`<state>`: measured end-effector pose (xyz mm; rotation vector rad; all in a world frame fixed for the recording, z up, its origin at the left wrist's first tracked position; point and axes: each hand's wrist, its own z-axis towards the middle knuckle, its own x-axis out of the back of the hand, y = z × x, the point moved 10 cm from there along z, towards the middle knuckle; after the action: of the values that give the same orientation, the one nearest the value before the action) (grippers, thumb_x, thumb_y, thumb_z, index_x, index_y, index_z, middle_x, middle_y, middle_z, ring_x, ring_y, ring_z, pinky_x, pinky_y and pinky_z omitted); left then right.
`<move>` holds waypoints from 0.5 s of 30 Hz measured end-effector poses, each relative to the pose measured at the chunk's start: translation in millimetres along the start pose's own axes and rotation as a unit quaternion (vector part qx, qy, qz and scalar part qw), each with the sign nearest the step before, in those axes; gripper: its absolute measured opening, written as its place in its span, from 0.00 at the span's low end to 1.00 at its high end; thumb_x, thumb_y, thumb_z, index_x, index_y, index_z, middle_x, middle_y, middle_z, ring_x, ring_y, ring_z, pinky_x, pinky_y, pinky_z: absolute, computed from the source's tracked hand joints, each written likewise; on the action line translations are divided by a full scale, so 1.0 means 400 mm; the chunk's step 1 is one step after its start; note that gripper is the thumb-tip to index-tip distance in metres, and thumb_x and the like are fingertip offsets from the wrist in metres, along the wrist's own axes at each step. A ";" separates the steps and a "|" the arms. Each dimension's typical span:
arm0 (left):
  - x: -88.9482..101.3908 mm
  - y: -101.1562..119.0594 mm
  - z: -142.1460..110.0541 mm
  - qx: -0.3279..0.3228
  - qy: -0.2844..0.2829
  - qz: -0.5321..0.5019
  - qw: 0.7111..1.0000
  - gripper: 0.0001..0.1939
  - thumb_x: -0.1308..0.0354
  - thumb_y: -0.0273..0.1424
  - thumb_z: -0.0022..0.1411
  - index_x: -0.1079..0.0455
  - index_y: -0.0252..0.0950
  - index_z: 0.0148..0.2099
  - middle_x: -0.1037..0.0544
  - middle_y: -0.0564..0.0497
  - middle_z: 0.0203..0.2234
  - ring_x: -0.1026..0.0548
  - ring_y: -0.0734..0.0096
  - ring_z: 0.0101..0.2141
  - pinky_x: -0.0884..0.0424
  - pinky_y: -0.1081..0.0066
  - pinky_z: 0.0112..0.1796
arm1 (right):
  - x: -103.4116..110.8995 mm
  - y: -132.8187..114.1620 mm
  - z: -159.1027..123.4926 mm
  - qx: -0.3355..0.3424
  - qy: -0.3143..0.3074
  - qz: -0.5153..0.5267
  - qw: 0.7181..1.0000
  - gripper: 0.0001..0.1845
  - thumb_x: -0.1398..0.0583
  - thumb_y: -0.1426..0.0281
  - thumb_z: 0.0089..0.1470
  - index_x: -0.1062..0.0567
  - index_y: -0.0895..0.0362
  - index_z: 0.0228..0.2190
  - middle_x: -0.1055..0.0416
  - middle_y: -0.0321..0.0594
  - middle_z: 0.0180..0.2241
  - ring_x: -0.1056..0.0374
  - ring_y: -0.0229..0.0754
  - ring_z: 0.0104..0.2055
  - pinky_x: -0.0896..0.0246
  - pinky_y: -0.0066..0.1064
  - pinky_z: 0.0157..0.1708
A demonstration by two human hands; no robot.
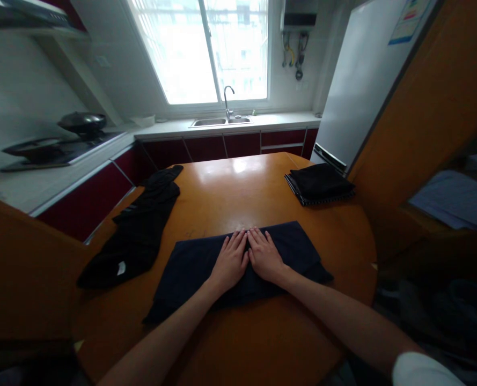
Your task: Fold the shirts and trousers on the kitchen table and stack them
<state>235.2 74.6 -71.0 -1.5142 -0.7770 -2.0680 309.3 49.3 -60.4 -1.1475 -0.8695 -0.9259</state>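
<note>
A dark navy garment (198, 262), folded into a wide flat band, lies across the near part of the wooden table (230, 198). My left hand (230, 262) rests palm down on the middle of the cloth, fingers stretched out. Beside it, my right hand (264, 256) also lies flat on the cloth, its fingertips almost meeting those of the left. Neither hand grips the fabric. What kind of garment it is, I cannot tell from the folded shape.
Black clothing (137, 241) with a small white label lies loosely along the table's left side. At the right stands a folded stack of black cloth (321, 182). Beyond are a sink (210, 122), a stove with pans (81, 123) and a fridge (354, 80).
</note>
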 end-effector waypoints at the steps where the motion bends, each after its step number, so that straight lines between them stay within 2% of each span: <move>1: -0.001 0.000 0.000 0.000 0.001 0.001 1.000 0.29 0.55 0.31 0.71 0.46 0.33 0.71 0.42 0.43 0.69 0.48 0.59 0.70 0.49 0.52 0.67 | 0.000 0.000 0.000 -0.001 0.000 0.000 1.000 0.32 0.52 0.70 0.64 0.42 0.67 0.67 0.49 0.52 0.70 0.58 0.48 0.73 0.66 0.47 0.70; 11: 0.001 0.001 0.000 0.002 -0.007 -0.002 1.000 0.28 0.55 0.32 0.72 0.45 0.32 0.71 0.43 0.43 0.70 0.49 0.59 0.70 0.49 0.52 0.67 | -0.008 0.005 0.001 -0.006 -0.006 -0.010 1.000 0.32 0.53 0.69 0.66 0.43 0.65 0.67 0.50 0.50 0.70 0.59 0.48 0.73 0.67 0.48 0.70; 15: 0.003 0.000 -0.001 0.001 0.000 -0.004 1.000 0.28 0.55 0.32 0.72 0.45 0.33 0.71 0.44 0.43 0.70 0.48 0.58 0.70 0.49 0.52 0.67 | -0.008 0.054 -0.007 -0.069 -0.012 -0.028 0.997 0.34 0.52 0.59 0.68 0.45 0.59 0.69 0.56 0.51 0.72 0.63 0.52 0.74 0.69 0.54 0.69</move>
<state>234.4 74.3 -69.9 -1.5140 -0.7860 -2.0727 328.5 50.3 -71.3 -1.2601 -0.8711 -1.0334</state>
